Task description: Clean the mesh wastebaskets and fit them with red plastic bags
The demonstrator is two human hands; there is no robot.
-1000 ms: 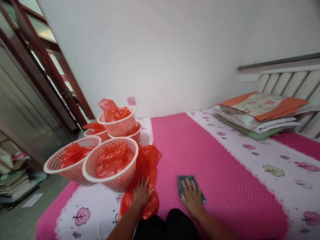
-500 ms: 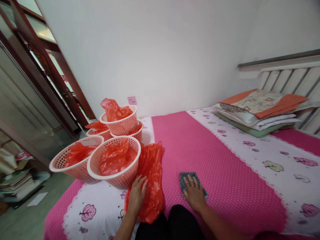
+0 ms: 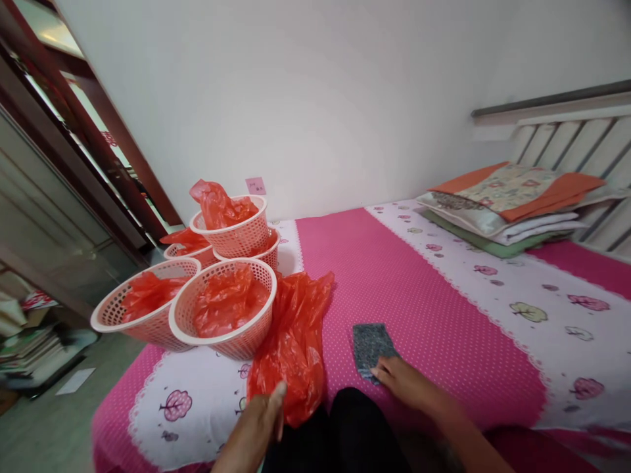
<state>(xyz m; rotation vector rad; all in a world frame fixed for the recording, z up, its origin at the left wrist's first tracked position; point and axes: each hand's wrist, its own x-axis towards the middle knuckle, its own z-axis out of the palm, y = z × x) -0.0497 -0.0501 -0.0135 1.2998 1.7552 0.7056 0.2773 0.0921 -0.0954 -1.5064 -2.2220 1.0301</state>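
Observation:
A loose orange-red plastic bag [image 3: 294, 341] lies on the pink dotted bedsheet [image 3: 419, 309] just in front of me. My left hand [image 3: 261, 420] grips the bag's near lower edge, thumb up against the plastic. A small folded grey cloth [image 3: 369, 345] lies to the right of the bag. My right hand [image 3: 401, 381] rests on the sheet with its fingertips on the cloth's near corner, fingers stretched flat.
Several pale pink plastic baskets [image 3: 224, 309] lined with orange-red bags stand stacked at the bed's left end. Folded bedding and a pillow [image 3: 507, 207] lie by the headboard [image 3: 566, 141] at right. A wooden door frame and a pile of books [image 3: 24, 341] are at left.
Both hands have drawn back toward me. The left hand slid down from the top of the bag to its near edge; the right hand slid off the cloth to its near corner.

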